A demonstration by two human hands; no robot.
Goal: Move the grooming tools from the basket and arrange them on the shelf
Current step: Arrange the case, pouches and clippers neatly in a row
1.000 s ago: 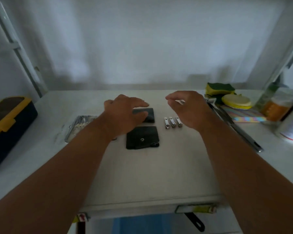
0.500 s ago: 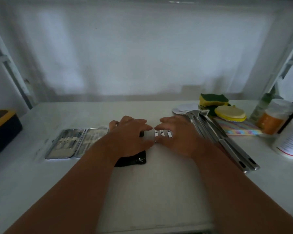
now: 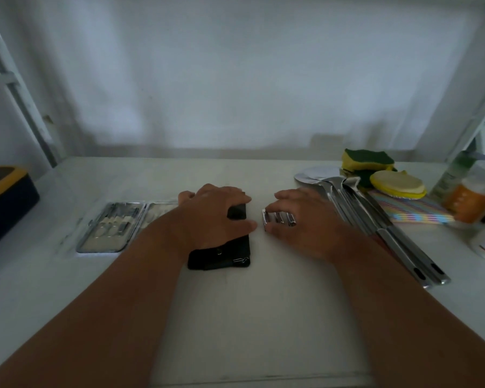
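Our left hand (image 3: 216,217) now presses the black pouches (image 3: 221,254); our right hand (image 3: 300,219), at three o'clock, has closed around three small steel nail clippers (image 3: 277,217); arranging nears done.

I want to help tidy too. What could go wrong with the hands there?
The right hand covers three small nail clippers lined up close together; a nudge could knock the row crooked. The long metal utensils lie right beside that wrist, so a sideways move might bump them. The left hand could slide the black cases out of line.
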